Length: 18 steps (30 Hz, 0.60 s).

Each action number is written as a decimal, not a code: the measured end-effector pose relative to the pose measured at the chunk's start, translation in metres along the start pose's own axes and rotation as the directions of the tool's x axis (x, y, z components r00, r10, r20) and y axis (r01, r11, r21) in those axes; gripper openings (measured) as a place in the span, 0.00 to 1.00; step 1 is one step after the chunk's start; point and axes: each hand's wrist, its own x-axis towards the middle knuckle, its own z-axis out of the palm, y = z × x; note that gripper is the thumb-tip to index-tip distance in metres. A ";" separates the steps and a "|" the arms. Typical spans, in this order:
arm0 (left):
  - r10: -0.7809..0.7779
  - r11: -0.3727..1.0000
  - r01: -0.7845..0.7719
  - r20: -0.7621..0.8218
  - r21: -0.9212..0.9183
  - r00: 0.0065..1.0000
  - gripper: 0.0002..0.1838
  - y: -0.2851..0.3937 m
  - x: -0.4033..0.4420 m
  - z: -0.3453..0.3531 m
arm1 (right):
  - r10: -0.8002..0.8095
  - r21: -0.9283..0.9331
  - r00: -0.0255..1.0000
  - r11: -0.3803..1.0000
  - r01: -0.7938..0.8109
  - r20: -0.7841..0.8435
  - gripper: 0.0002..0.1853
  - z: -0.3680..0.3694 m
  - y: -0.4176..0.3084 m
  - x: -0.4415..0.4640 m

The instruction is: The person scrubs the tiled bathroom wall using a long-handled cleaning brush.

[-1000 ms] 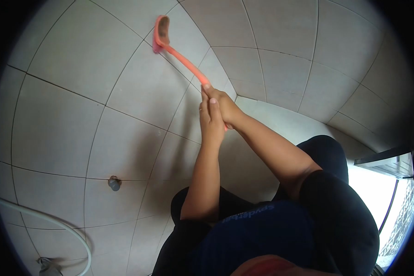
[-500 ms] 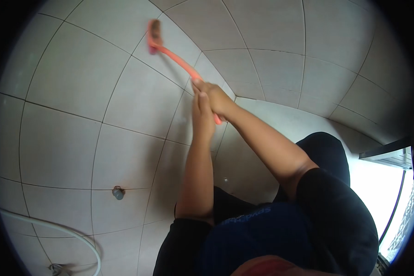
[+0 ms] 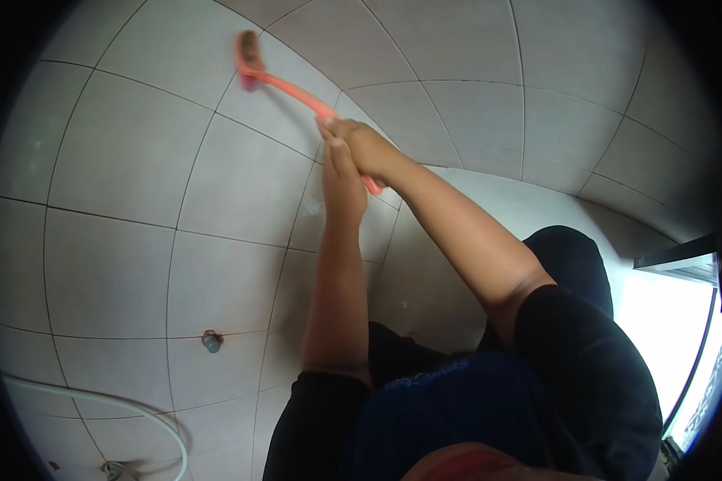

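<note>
A long-handled orange-pink brush [image 3: 297,95] reaches up and left from my hands, its head against or close to the tiled wall [image 3: 120,160]; contact is hard to tell. My right hand [image 3: 364,149] is wrapped round the lower handle, whose end sticks out beneath it. Beside and partly under it, my left hand [image 3: 343,178] is closed on the same handle, its thumb pointing up. Slight blur covers the brush head and fingers.
A grey fitting [image 3: 212,341] juts from the lower wall. At lower left, a pale hose [image 3: 128,405] curves near a metal fixture [image 3: 114,470]. A second tiled wall [image 3: 473,120] meets the first at a corner. Bright light enters at right.
Both hands and the brush have shifted left and slightly up in the view, still gripping the handle. The camera view has also shifted, so wall tiles and the grey fitting appear displaced.
</note>
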 end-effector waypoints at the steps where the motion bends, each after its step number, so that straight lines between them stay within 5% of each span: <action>1: 0.004 1.000 -0.004 0.004 0.002 1.000 0.26 0.000 0.006 0.002 | -0.005 0.001 1.000 1.000 0.005 -0.003 0.28 -0.002 -0.004 0.001; 3: 0.051 0.998 -0.051 0.005 0.034 0.999 0.24 0.002 0.013 0.003 | 0.043 -0.009 0.999 0.999 -0.043 0.008 0.30 -0.006 -0.013 0.004; 4: -0.052 0.994 0.052 -0.004 0.099 0.999 0.27 0.008 0.005 0.010 | 0.035 -0.003 0.999 0.999 -0.035 0.008 0.30 -0.013 0.002 0.010; 7: -0.095 0.986 0.102 -0.055 0.131 0.994 0.27 -0.001 -0.009 0.013 | -0.012 -0.079 1.000 0.997 0.012 0.003 0.30 -0.012 0.095 0.036; 9: -0.139 0.980 0.151 -0.098 0.132 0.985 0.27 -0.015 -0.012 0.017 | -0.057 -0.055 0.972 0.997 0.045 -0.227 0.32 -0.001 0.128 0.037; 10: -0.167 0.974 0.182 -0.117 0.133 0.979 0.28 -0.021 -0.012 0.017 | -0.083 -0.213 0.977 0.976 0.040 -0.196 0.32 -0.002 0.095 0.018; 13: -0.249 0.968 0.247 -0.160 -0.032 0.955 0.28 -0.001 -0.017 0.014 | -0.089 -0.083 0.992 0.993 0.081 -0.092 0.30 0.001 0.022 -0.005; 17: 0.093 0.994 -0.092 -0.015 0.059 0.996 0.29 0.000 0.000 0.001 | 0.070 -0.058 0.993 0.996 -0.065 0.100 0.28 -0.005 -0.014 -0.016; 18: 0.057 0.992 -0.052 -0.049 0.112 0.997 0.30 -0.011 0.000 0.003 | -0.104 -0.116 0.993 0.987 0.108 0.048 0.27 -0.005 0.012 -0.001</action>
